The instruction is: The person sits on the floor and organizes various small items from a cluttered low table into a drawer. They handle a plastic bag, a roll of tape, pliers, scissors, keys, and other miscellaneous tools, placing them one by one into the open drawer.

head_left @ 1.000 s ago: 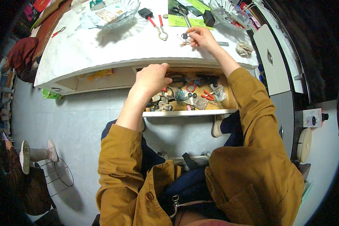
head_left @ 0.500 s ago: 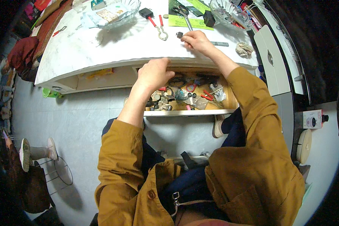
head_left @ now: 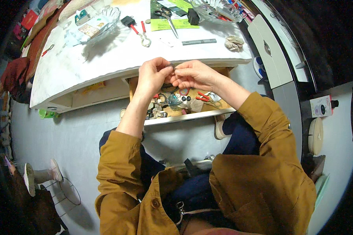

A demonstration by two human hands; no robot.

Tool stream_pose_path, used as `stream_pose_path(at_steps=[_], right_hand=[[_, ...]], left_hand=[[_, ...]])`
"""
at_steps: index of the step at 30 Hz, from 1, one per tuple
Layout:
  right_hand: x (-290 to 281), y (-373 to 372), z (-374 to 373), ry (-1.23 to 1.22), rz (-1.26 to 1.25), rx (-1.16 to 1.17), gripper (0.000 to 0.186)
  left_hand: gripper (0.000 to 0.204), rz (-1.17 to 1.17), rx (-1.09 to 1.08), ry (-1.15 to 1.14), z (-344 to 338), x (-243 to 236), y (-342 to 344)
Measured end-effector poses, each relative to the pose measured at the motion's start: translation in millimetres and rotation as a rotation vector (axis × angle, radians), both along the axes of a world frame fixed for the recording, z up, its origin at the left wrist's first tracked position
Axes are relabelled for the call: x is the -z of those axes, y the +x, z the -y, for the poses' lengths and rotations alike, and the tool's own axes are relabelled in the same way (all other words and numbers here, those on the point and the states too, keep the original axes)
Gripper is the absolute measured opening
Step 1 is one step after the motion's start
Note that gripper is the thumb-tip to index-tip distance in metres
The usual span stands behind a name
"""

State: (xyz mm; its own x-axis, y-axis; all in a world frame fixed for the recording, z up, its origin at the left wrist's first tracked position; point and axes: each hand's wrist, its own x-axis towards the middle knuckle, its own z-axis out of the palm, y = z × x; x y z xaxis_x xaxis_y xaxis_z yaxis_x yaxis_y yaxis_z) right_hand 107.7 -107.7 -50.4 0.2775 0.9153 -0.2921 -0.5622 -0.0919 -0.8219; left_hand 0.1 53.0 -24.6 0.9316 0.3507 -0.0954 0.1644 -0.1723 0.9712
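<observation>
My left hand (head_left: 153, 75) and my right hand (head_left: 196, 74) meet above the open drawer, just in front of the table's edge. Pinched between their fingertips is a small black clip-like piece (head_left: 172, 66), mostly covered by the fingers. Both hands are closed on it. Below them the wooden drawer (head_left: 192, 116) holds red-handled pliers (head_left: 203, 95), small metal fittings (head_left: 157, 113), plastic bags and other oddments. My wrists and hands hide part of its contents.
On the white table (head_left: 117, 62) lie large scissors (head_left: 168, 21) on a green sheet, red-handled tongs (head_left: 145, 39), a grey bar (head_left: 199, 42) and a crumpled cloth (head_left: 234, 43). Glass bowls stand farther back. A grey cabinet (head_left: 270, 51) stands at the right; another person's feet (head_left: 55, 169) show lower left.
My right hand has brought the small black piece from the tabletop toward me, down to my left hand. My left hand has left the table edge and now grips it too. The view has shifted right.
</observation>
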Motion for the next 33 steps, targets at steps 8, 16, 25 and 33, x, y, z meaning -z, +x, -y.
stream_pose_path(at_steps=[8, 16, 25, 33], right_hand=[[14.8, 8.4, 34.0, -0.143, 0.318, -0.162, 0.029], [57.7, 29.7, 39.8, -0.322, 0.587, -0.366, 0.015], [105.6, 26.7, 39.8, -0.710, 1.465, -0.515, 0.025], [17.4, 122.5, 33.5, -0.391, 1.653, 0.304, 0.023]], left_hand=[[0.007, -0.025, 0.221, 0.044, 27.9, 26.0, 2.0], [0.032, -0.018, 0.220, 0.542, 42.4, 27.0, 3.8], [0.042, -0.311, 0.442, 0.801, 36.5, 16.8, -11.1], [0.035, -0.424, 0.400, 0.883, 31.6, 23.6, -16.9]])
